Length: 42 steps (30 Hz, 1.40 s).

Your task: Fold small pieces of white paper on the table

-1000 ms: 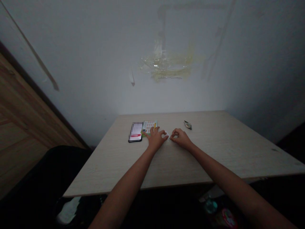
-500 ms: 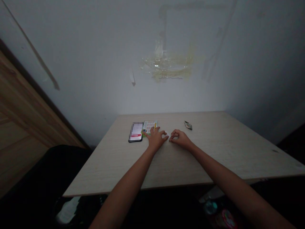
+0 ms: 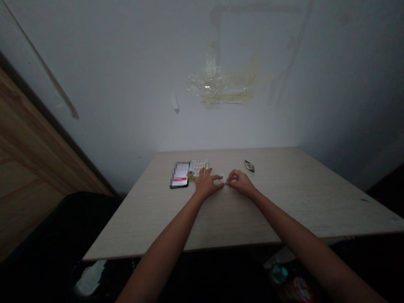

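grips, head view. left grip (image 3: 206, 184): bare hand, palm down, fingers drawn narrow, reaching right. right grip (image 3: 240, 183): bare hand, fingers curled narrow, reaching left. white scrap (image 3: 223, 179): small, probably paper, between the two sets of fingertips and touching both, at or just above the worktop; too small to tell which hand bears it.

worktop (image 3: 252, 219): pale wood grain, carries everything below. phone (image 3: 179, 174): black, flat, screen blurred, left of the left grip. printed card (image 3: 198, 169): colourful, green edged, just beside the phone, touching the left grip's outer fingers. foil wrapper (image 3: 249, 166): small, silvery, near the right grip, farther from the body. wall (image 3: 221, 90): pale, patched with old tape.

risks, judged: a slackened pinch could drop the scrap or flick it across the worktop; damp fingertips could make it cling to one hand. a sideways shift of the left grip could push the card against the phone. dim light makes the pale scrap hard to see on the pale worktop.
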### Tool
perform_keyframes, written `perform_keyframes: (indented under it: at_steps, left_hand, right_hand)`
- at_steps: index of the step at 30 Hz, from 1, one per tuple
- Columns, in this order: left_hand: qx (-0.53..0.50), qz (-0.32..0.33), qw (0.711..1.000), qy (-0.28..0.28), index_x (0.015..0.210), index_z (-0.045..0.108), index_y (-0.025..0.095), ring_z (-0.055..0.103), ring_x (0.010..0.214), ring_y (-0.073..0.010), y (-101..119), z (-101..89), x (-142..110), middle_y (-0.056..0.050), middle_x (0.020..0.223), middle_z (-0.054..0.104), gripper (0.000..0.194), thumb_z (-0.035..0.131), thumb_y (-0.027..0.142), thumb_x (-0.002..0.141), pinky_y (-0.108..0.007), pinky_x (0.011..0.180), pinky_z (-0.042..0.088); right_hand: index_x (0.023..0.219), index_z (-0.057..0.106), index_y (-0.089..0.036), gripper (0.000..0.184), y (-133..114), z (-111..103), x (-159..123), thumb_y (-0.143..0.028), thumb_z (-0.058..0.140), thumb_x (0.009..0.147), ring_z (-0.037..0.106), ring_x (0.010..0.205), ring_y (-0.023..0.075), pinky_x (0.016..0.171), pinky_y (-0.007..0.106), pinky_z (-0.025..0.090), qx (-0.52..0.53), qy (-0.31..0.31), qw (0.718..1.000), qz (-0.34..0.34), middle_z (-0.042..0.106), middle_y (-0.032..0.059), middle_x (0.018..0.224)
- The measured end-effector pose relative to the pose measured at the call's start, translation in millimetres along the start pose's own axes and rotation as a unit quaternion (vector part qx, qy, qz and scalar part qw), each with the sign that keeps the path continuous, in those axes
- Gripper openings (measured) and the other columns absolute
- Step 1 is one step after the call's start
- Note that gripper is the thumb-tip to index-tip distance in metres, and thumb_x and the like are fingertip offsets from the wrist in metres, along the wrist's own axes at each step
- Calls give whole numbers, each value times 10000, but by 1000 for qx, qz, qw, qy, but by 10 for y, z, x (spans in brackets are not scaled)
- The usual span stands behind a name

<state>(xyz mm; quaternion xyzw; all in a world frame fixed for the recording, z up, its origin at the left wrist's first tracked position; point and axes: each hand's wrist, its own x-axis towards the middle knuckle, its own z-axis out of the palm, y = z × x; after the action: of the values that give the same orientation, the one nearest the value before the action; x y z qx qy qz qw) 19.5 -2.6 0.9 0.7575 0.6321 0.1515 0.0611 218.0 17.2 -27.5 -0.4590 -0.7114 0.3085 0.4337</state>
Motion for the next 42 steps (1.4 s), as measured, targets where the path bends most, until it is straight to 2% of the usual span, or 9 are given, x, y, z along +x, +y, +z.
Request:
perform_keyframes:
  at_steps: [6,14,19,32,42]
  left_hand:
    - [10,14,1000,-16,1216,630,535,149,1481,-415,-28,-24,7,22,1579,356,494,558,744,773,-794,1059,-23]
    - [6,24,1000,-18,1214,636,526,148,1481,-432,-28,-21,11,9,1580,360,501,580,736,764,-811,1041,-36]
    - [10,27,999,-23,1233,627,518,147,1480,-434,-24,-30,8,5,1582,358,512,579,728,768,-808,1047,-26]
    - [8,46,999,-19,1203,617,576,167,1473,-427,-58,-27,24,49,1577,365,462,594,727,767,-830,1021,-36]
    - [1,50,998,-30,1203,624,567,152,1479,-420,-62,-46,8,53,1579,361,440,583,709,788,-809,1041,-61]
  right_hand:
    - [813,595,-203,175,-28,-6,6,-259,711,694,653,830,180,835,335,496,-58,15,998,-10,632,26,876]
    - [815,584,-214,170,-4,2,42,-302,701,729,644,898,209,837,344,478,-77,21,997,-6,671,32,871]
    - [815,575,-211,183,37,22,98,-310,703,730,645,855,196,824,339,475,-78,34,996,-15,669,23,850]
    - [810,582,-217,159,-12,1,100,-291,706,743,621,912,220,860,359,447,-113,40,992,-25,709,30,830]
    - [832,607,-227,119,81,55,227,-270,698,769,628,909,215,861,365,471,-143,70,987,-28,704,33,842]
